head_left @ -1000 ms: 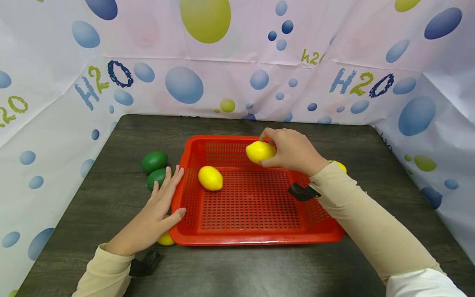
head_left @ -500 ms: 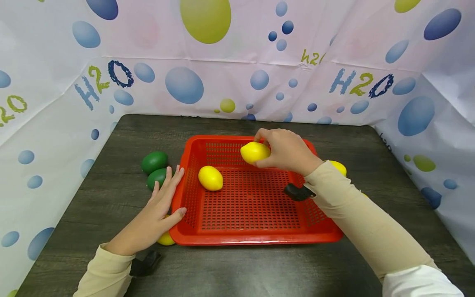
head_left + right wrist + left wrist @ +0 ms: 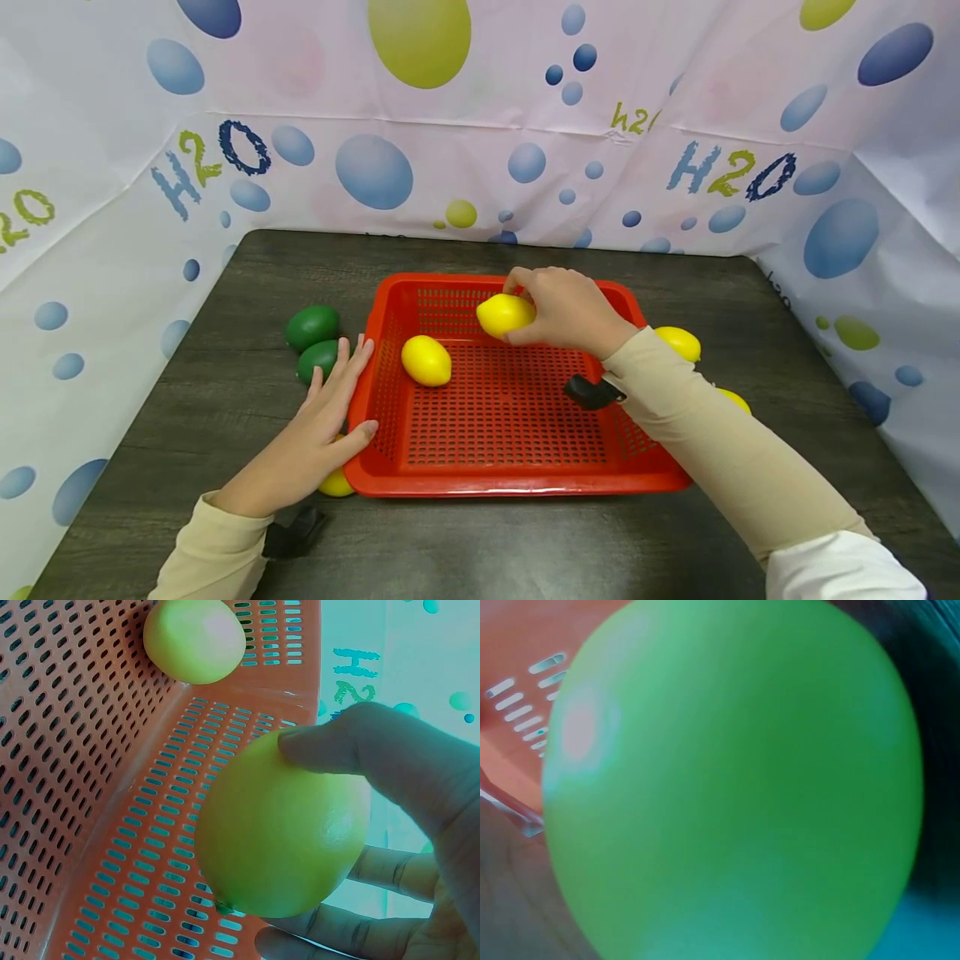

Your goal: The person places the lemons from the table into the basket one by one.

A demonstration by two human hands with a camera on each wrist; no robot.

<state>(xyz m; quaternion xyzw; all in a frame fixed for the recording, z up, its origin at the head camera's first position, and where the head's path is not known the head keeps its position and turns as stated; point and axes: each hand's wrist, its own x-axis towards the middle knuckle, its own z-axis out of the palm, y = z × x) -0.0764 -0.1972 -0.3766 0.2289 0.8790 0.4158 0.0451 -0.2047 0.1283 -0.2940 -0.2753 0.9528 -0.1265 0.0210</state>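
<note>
Leftward near the basket's far edge a lemon has been moved, pinched by the right hand; the left edge is touched by the straight-fingered left hand.

Left of the basket (one lemon resting inside) lie three fruits; right, two lemons.

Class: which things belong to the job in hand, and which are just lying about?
In the job:
right hand
held lemon
left hand
red basket
lemon inside it

Apparently lying about:
two green fruits
yellow fruit near left hand
two lemons at right
</note>
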